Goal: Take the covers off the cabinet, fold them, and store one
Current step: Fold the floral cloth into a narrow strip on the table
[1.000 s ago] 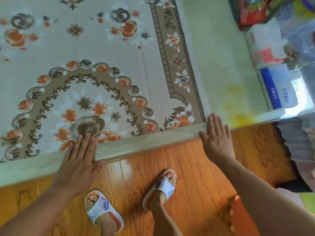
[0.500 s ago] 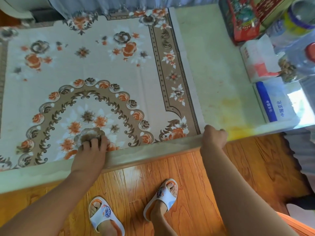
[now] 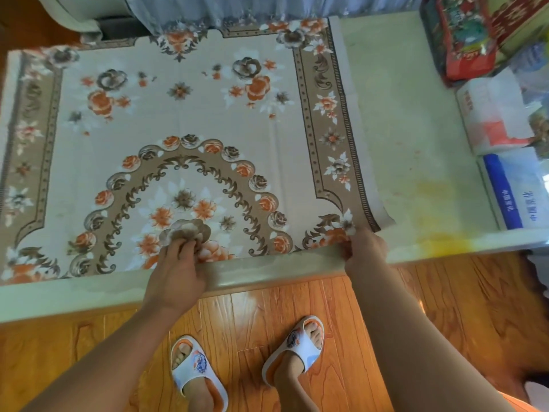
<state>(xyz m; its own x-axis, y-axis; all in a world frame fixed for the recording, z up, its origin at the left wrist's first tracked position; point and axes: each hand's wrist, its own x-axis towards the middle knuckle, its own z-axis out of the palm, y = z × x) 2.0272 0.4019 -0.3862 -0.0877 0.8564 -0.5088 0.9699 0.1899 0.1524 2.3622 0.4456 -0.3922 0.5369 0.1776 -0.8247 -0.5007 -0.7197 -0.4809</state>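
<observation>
A: Nearest us, two feet in white slippers (image 3: pixel 198 370) on the wooden floor (image 3: pixel 445 307), and both arms reaching to the front edge of the cabinet (image 3: pixel 89 295).

B: What are the hands doing?

A: The left hand (image 3: pixel 175 278) has its fingers curled down onto the floral cover (image 3: pixel 193 120), bunching cloth at the big brown flower near the front hem. The right hand (image 3: pixel 367 251) is clenched on the cover's near right corner. They sit well apart along that hem.

B: So the cover isn't off yet?

A: No, it lies flat over the left and middle of the cabinet top. To my eye she's getting a hold to lift it.

B: Any advice?

A: I'd take the hem itself with the left hand, not a fistful of the middle, so both grips lie on one line. Then raise it evenly and draw it towards her, keeping it taut so it folds square.

B: Anything in the way?

A: To the right, past bare stained top, there's a blue-and-white packet (image 3: pixel 517 191), a tissue pack (image 3: pixel 493 114) and a red bag (image 3: pixel 463 40) behind. They're clear of the cloth. At the far edge the cover meets a grey curtain (image 3: pixel 267 10); whether it's tucked there, I can't tell.
</observation>
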